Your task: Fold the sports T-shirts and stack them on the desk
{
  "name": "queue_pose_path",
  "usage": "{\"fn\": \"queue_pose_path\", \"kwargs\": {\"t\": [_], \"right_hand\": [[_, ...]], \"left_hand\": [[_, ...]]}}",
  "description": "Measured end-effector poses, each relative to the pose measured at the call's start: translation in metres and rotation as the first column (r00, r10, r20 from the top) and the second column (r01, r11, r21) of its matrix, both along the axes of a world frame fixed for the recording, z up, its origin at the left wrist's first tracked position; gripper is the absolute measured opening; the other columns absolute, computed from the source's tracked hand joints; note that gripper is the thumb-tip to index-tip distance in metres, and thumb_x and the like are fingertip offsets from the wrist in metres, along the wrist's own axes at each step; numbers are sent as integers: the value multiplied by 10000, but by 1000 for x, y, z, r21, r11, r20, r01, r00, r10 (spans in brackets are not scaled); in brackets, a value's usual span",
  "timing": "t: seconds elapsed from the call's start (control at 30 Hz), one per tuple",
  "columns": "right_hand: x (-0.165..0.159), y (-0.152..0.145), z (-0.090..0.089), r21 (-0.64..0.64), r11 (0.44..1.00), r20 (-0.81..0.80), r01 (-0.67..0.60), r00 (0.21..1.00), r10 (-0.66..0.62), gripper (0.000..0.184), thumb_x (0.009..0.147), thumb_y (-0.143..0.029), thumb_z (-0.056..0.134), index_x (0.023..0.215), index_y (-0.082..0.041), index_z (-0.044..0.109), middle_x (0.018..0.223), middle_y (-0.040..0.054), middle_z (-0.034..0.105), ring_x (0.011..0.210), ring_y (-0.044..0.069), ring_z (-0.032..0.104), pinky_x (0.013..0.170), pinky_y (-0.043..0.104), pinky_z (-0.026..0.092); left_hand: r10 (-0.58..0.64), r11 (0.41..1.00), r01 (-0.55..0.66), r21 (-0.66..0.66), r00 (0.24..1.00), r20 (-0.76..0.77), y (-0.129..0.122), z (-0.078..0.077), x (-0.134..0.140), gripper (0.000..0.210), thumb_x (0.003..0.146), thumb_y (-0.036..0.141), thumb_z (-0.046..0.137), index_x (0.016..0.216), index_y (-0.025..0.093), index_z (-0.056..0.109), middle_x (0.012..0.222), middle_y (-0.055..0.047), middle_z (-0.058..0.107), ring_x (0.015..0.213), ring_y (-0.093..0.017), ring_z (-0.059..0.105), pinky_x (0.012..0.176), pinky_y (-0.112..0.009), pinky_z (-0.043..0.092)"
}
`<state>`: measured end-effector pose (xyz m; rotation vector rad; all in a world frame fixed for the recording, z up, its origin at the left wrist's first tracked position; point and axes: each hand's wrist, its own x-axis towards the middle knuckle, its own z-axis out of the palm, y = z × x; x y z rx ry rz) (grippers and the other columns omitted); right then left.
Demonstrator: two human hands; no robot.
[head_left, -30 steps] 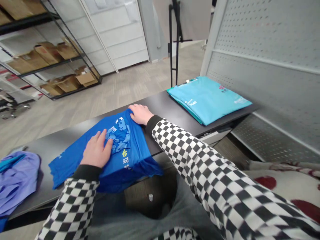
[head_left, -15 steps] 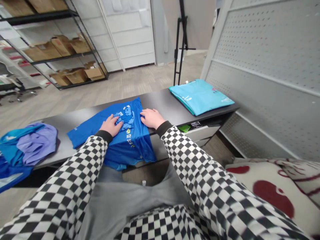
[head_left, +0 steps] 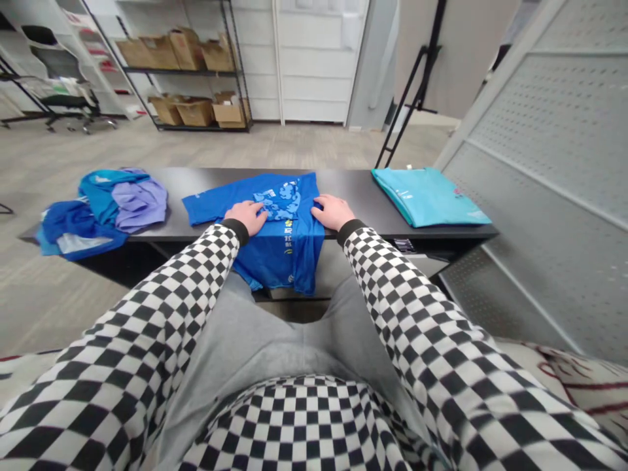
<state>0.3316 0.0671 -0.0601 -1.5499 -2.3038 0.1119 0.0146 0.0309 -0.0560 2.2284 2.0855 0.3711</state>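
A blue T-shirt (head_left: 267, 252) with a light-blue print and yellow and white lettering lies on the dark tabletop, its lower part hanging over the front edge. My left hand (head_left: 248, 216) rests flat on the shirt, left of the print, with fingers spread. At the shirt's right edge is my right hand (head_left: 334, 212), its fingertips touching the fabric and its fingers loosely extended. Both hands appear open. Over to the right lies a folded turquoise garment (head_left: 432, 196).
Crumpled purple (head_left: 140, 204), teal (head_left: 101, 190) and blue (head_left: 73, 222) clothes are heaped at the left end of the table (head_left: 348, 186). A perforated grey panel (head_left: 549, 163) stands at the right. Behind are a shelf with cardboard boxes (head_left: 196, 111) and a black stand (head_left: 417, 85).
The camera has turned left and levelled, so the table and garments sit further right and the whole clothes heap shows. Both hands stay on the blue T-shirt, with little visible movement over it.
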Motion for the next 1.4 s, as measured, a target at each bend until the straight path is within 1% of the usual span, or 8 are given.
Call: {"fn": "queue_pose_path", "kwargs": {"t": [0.27,0.47,0.63,0.77,0.93,1.1,1.3,1.4], "right_hand": [[-4,-20,2,-8,997,27,73,997,-73,507,1094,-428,495,1486,-225,745,1627,152,681,1489,360,618,1299,605,429],[-2,-16,-1,-29,997,15,71,997,-70,566,1094,-451,498,1556,-200,704,1667,162,647,1533,377,579,1318,638,395],[-2,-17,2,-54,995,32,80,996,-79,569,1106,-467,490,1575,-219,695,1712,145,610,1575,362,550,1337,607,382],[-1,-18,3,-70,994,36,83,996,-80,601,1110,-499,505,1623,-225,659,1760,140,555,1622,363,505,1359,620,351],[0,-18,-1,-76,994,17,83,996,-82,635,1115,-535,523,1653,-215,633,1791,141,512,1662,361,452,1386,640,285],[-1,-22,-1,-98,990,-36,96,994,-100,593,1103,-524,587,1605,-216,660,1760,145,554,1648,350,462,1383,616,282],[0,-29,0,-47,998,-81,50,995,-54,481,1117,-507,614,1483,-211,714,1713,154,601,1607,381,508,1362,642,307],[2,-27,-2,-43,998,-111,36,993,-40,508,1136,-535,609,1497,-188,698,1700,171,612,1608,405,507,1354,659,317]], "left_hand": [[-139,978,131,161,989,41,-32,4,-14,636,1098,439,486,1603,84,641,1651,-203,635,1557,-335,553,1353,-462,374],[-230,962,216,164,971,69,-53,-1,-3,603,1099,434,507,1576,100,664,1644,-188,646,1552,-335,557,1367,-477,359],[-226,964,209,165,970,92,-18,8,13,631,1143,425,451,1662,93,588,1717,-199,584,1605,-316,510,1377,-466,328],[-208,978,207,38,978,-3,14,10,18,631,1152,434,446,1701,148,567,1775,-162,533,1627,-292,487,1380,-439,310],[-109,994,107,-23,990,-87,36,11,0,538,1104,509,497,1451,213,783,1573,-176,697,1456,-387,621,1267,-534,445],[33,999,-28,34,987,-158,61,23,9,496,1068,505,512,1317,201,814,1440,-221,731,1382,-450,637,1160,-573,524],[-409,912,411,18,910,-65,103,17,84,643,1112,447,404,1639,148,620,1690,-157,622,1596,-293,537,1363,-424,380],[-358,929,341,-144,927,-114,114,7,111,778,1119,612,389,1789,220,453,1875,-134,377,1732,-402,338,1410,-598,268]]}}
